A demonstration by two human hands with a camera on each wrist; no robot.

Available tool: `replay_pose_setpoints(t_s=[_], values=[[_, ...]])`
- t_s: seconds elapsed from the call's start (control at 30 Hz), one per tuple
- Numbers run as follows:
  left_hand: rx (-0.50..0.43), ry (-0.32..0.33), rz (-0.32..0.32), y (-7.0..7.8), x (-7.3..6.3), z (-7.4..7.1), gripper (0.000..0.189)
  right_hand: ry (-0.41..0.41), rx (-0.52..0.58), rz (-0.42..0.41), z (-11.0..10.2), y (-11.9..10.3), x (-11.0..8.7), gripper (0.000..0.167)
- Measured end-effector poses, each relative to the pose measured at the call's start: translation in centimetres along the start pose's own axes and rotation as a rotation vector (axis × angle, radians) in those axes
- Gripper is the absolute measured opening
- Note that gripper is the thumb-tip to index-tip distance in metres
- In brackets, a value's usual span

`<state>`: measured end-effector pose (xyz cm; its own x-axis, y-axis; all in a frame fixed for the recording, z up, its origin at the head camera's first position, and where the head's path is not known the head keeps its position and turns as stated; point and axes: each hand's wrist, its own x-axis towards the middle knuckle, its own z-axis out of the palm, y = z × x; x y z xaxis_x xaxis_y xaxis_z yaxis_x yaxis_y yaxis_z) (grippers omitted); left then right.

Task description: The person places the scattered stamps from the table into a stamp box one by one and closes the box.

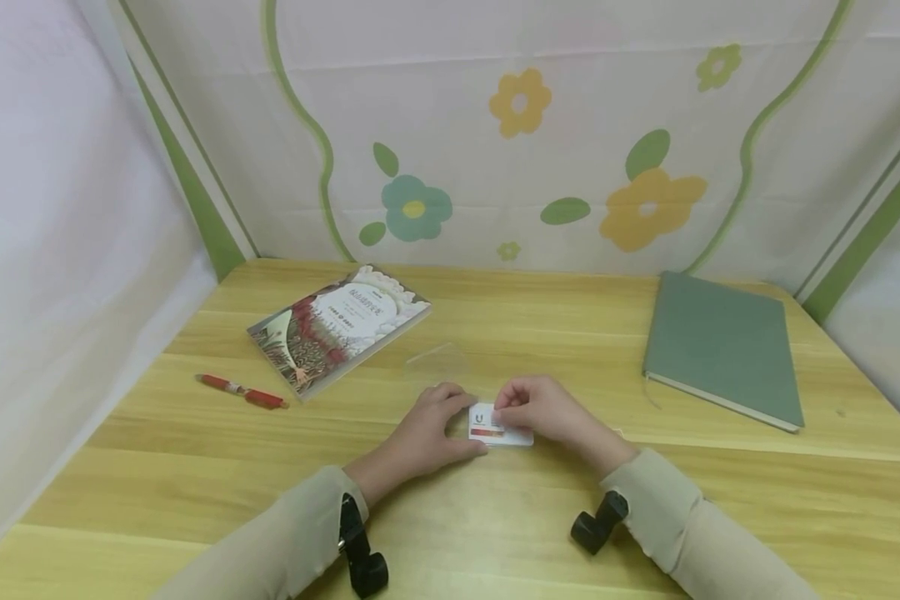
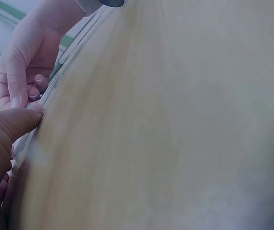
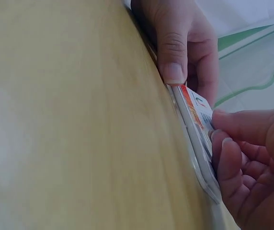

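Observation:
A white card (image 1: pixel 486 421) with a U-shaped logo and a red-orange strip lies in front of me, on top of a flat, clear-edged white piece (image 3: pixel 194 148) against the table. My left hand (image 1: pixel 431 429) holds the left end, its thumb on the near corner and its fingers at the far one. From the right, my right hand (image 1: pixel 543 408) pinches at the card's upper face between thumb and fingertips, covering part of the print. In the right wrist view, the right thumb and index fingertip meet at the card's edge, while the other fingers curl beneath.
Beyond my left hand lies a clear plastic sleeve (image 1: pixel 437 364). A book with an illustrated cover (image 1: pixel 341 325) and a red pen (image 1: pixel 243 392) are to the left. At the right lies a green notebook (image 1: pixel 720 350). A flowered cloth (image 1: pixel 457 125) hangs behind the wooden table (image 1: pixel 195 467).

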<state>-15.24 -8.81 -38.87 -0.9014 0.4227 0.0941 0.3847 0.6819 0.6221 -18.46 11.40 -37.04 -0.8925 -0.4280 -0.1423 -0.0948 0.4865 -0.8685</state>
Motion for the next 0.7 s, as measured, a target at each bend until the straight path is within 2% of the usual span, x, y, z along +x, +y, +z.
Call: replay_pose_setpoints(t_s=[0.4, 0.7], values=[[-0.002, 0.009, 0.009, 0.0, 0.0, 0.0, 0.064, 0.063, -0.123, 0.000, 0.8, -0.4, 0.3, 0.008], [-0.003, 0.022, 0.019, 0.0, 0.0, 0.0, 0.063, 0.102, -0.234, -0.069, 1.3, -0.5, 0.2, 0.008]])
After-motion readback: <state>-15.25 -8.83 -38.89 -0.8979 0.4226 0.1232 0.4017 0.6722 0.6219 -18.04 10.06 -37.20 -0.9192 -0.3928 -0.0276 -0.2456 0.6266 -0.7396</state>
